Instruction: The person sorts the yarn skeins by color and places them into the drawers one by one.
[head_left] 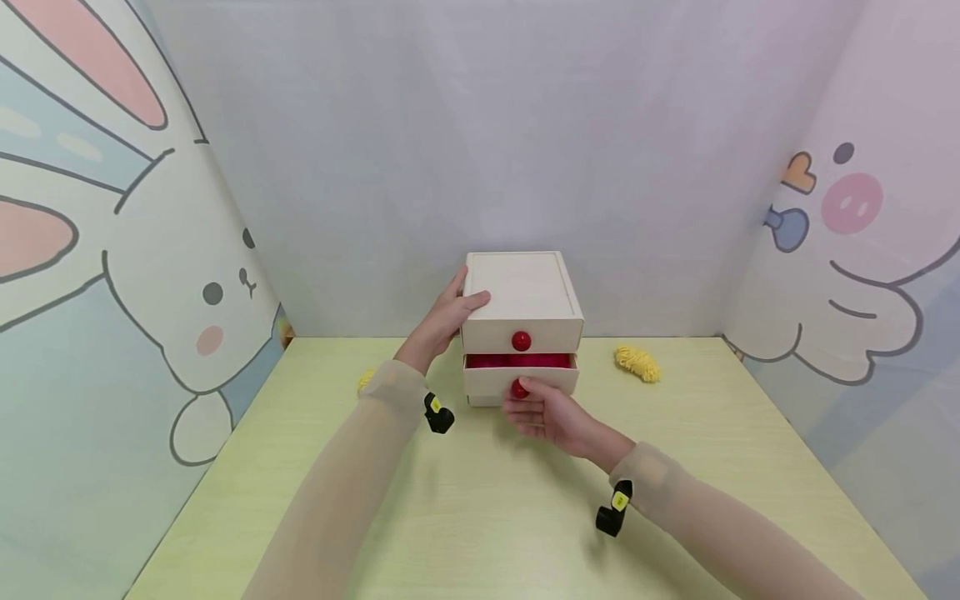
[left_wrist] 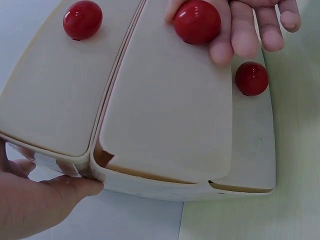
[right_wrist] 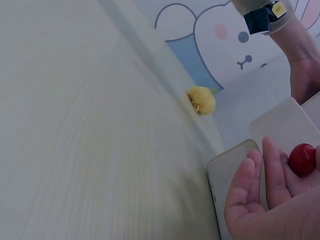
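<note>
A small white drawer cabinet [head_left: 517,287] with round red knobs stands at the back of the table. My left hand [head_left: 444,318] rests on its left side near the top, fingers extended, the thumb lying over the edge. My right hand [head_left: 551,417] pinches the middle drawer's red knob [left_wrist: 197,21] between thumb and index finger; its other fingers are spread below. That middle drawer [left_wrist: 167,110] stands partly out, and something red [head_left: 517,361] shows inside, its kind unclear. The top drawer [left_wrist: 55,85] is closed. Below, the bottom drawer's knob [left_wrist: 251,78] appears in the left wrist view.
A bundle of yellow yarn [head_left: 637,364] lies right of the cabinet. Another yellow bundle [right_wrist: 201,100] lies to the left, mostly hidden by my left arm in the head view. The pale table [head_left: 465,517] is bounded by a back curtain [head_left: 480,150] and cartoon-printed side walls.
</note>
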